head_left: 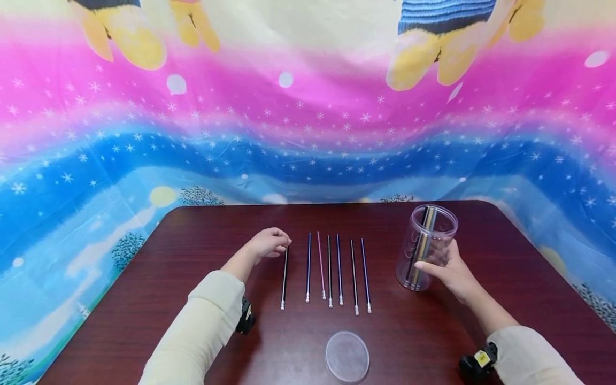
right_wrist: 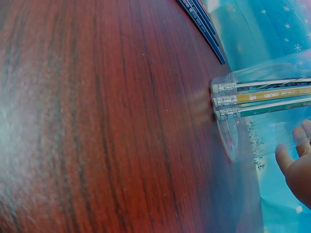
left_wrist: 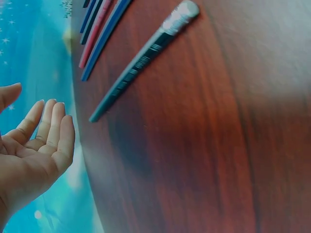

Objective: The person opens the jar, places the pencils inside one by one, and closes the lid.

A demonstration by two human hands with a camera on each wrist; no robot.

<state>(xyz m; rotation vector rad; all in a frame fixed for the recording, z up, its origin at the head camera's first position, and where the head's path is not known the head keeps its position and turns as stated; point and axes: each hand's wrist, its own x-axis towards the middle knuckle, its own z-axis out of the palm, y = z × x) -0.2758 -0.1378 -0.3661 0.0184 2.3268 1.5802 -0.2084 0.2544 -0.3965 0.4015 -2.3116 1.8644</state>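
Note:
My left hand hovers at the far end of a black pencil, which lies leftmost in a row. In the left wrist view its fingers are loosely extended, with a gap between them and the pencil. My right hand grips a clear plastic jar from the right, thumb across its front. Inside lean a black pencil, a yellow pencil and a green pencil, eraser ends down at the jar's bottom.
Right of the black pencil lie several more, including a pink pencil and a blue pencil, erasers toward me. A round clear lid lies near the front of the dark wooden table. A printed cloth hangs behind.

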